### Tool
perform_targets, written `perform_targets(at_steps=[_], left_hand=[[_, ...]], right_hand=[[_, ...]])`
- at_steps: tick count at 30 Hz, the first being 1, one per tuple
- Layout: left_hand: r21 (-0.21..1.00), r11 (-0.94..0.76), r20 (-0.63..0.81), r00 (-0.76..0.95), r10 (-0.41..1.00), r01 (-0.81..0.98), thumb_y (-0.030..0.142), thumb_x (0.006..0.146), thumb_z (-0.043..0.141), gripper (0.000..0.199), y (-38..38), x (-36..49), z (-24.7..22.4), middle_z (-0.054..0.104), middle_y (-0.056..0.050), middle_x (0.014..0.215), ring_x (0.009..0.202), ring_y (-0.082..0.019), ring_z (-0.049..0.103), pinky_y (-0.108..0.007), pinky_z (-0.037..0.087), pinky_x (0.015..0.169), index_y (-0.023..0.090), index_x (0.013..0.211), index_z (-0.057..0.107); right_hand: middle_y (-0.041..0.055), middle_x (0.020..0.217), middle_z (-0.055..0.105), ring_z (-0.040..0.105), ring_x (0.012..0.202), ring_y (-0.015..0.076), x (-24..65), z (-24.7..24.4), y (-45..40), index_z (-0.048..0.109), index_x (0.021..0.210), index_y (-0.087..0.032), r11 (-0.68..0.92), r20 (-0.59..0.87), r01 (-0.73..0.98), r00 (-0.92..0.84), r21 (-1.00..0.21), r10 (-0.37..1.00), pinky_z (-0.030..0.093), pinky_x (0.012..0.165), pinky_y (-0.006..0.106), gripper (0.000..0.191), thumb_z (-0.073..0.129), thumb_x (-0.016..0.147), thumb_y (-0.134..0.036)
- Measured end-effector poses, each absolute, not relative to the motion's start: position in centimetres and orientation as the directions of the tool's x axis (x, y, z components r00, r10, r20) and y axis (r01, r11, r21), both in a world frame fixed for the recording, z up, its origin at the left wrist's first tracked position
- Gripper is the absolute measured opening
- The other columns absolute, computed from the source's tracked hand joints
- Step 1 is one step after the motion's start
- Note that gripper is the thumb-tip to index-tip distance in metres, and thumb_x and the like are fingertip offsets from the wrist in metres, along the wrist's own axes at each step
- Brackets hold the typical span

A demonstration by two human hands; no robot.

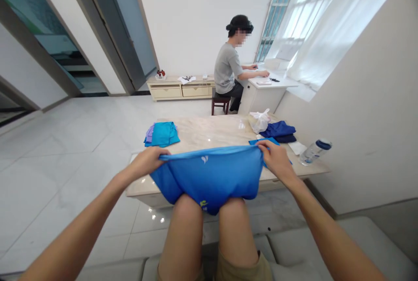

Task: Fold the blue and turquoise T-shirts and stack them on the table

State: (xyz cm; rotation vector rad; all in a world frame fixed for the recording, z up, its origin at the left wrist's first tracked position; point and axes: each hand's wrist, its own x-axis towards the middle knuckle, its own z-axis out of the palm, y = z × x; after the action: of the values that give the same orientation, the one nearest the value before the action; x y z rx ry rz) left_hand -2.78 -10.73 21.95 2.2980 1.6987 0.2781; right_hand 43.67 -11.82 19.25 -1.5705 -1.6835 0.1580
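Observation:
A blue garment [215, 174], perhaps a shirt, is stretched between my two hands, its lower part draped over my knees. It bears a small white mark near the top edge and a yellow-green print lower down. My left hand [152, 159] pinches its upper left corner. At the upper right corner, my right hand [274, 157] grips the cloth. Behind the garment stands a marble-topped table [209, 130]. Folded teal cloth [164, 133] lies on its left side, over something purple. Dark blue folded cloth [279, 129] sits on the right, beyond my right hand.
A white plastic bag [259, 120] and a clear water bottle [315, 151] stand on the table's right side. Past it, a person in a grey shirt [227, 67] sits on a stool at a white desk [267, 93]. A low cabinet [181, 90] lines the wall.

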Motion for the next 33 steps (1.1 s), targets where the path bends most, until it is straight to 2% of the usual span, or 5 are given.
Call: perform_targets(at_steps=[6, 13, 19, 27, 33], left_hand=[[0.23, -0.166, 0.359, 0.075, 0.93, 0.959, 0.049, 0.095, 0.072, 0.04, -1.4, -1.1, 34.6, 0.078, 0.001, 0.082, 0.084, -0.018, 0.068, -0.024, 0.046, 0.078, 0.013, 0.105, 0.086], [0.134, -0.234, 0.837, 0.016, 0.547, 0.963, 0.057, 0.099, 0.06, 0.059, -8.2, 0.6, 42.1, 0.075, 0.0, 0.095, 0.103, -0.023, 0.076, -0.043, 0.052, 0.103, 0.006, 0.116, 0.084], [0.207, -0.333, 0.766, 0.059, 0.64, 0.92, 0.029, 0.094, 0.062, 0.023, -8.0, 0.4, 27.6, 0.08, -0.001, 0.102, 0.098, -0.025, 0.075, -0.037, 0.057, 0.089, 0.027, 0.104, 0.082], [0.408, -0.25, 0.209, 0.177, 0.962, 0.878, 0.006, 0.08, 0.057, 0.04, 1.4, -0.5, -1.3, 0.086, -0.007, 0.112, 0.111, -0.031, 0.08, -0.048, 0.058, 0.101, 0.026, 0.104, 0.082], [0.461, -0.287, 0.205, 0.214, 0.955, 0.84, 0.008, 0.089, 0.054, 0.039, 1.9, -1.6, -7.3, 0.084, -0.009, 0.119, 0.117, -0.03, 0.077, -0.049, 0.055, 0.106, 0.025, 0.112, 0.08]], right_hand=[[0.013, 0.102, 0.082, 0.075, 0.101, 0.0282, 42.5, 30.2, 0.0, 0.078, 0.099, -0.018, 0.203, 0.593, 0.8, 0.222, -0.564, 0.774, 0.053, 0.108, 0.045, 0.02, 0.059, 0.098, -0.016], [0.0114, 0.11, 0.081, 0.073, 0.084, 0.0248, 42.2, 40.3, -6.6, 0.08, 0.129, -0.023, 0.313, 0.869, 0.89, 0.16, -0.332, 0.468, 0.059, 0.088, 0.041, 0.029, 0.057, 0.111, -0.029], [0.0092, 0.105, 0.083, 0.077, 0.081, 0.0292, 43.5, 26.8, -6.1, 0.082, 0.123, -0.026, 0.315, 0.808, 0.863, 0.164, -0.395, 0.565, 0.063, 0.082, 0.045, 0.035, 0.054, 0.112, -0.043], [0.0105, 0.101, 0.084, 0.081, 0.092, 0.0314, 46.3, -3.2, 1.4, 0.083, 0.108, -0.027, 0.3, 0.548, 0.836, 0.0, -0.46, 0.837, 0.065, 0.082, 0.045, 0.042, 0.046, 0.113, -0.046], [0.0113, 0.108, 0.084, 0.079, 0.101, 0.0321, 48.6, -11.2, 1.6, 0.082, 0.116, -0.025, 0.295, 0.407, 0.785, -0.06, -0.545, 0.912, 0.066, 0.093, 0.052, 0.038, 0.047, 0.113, -0.041]])
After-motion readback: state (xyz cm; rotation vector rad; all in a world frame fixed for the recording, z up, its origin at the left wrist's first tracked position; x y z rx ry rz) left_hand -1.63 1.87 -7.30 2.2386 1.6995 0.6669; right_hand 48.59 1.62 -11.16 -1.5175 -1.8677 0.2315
